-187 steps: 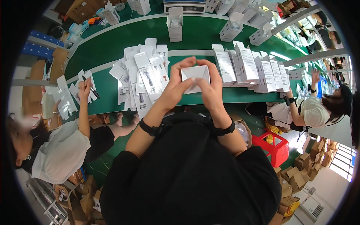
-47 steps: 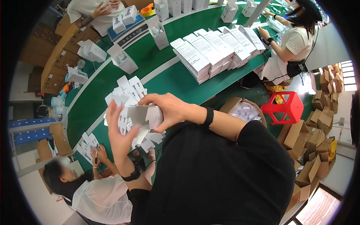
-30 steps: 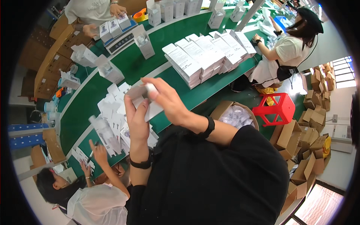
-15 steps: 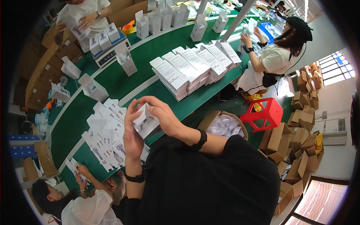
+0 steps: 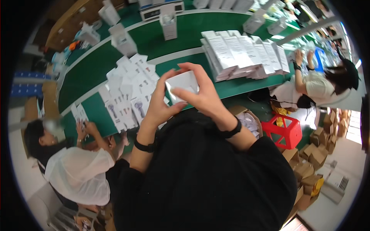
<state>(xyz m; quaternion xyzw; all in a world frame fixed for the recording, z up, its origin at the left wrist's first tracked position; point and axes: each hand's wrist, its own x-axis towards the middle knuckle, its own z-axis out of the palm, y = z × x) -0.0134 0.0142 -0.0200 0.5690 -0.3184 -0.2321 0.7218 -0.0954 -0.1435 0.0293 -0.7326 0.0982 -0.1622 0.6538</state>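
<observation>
the long green counter carries a stack of flat white cartons and a loose spread of them to its left. above its near edge, the left hand and right hand both grip a small white box. likely mid-fold; next, the flaps need tucking shut.

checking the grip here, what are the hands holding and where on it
Both hands hold one small white box: left hand on its left edge, right hand over its top and right side.
</observation>
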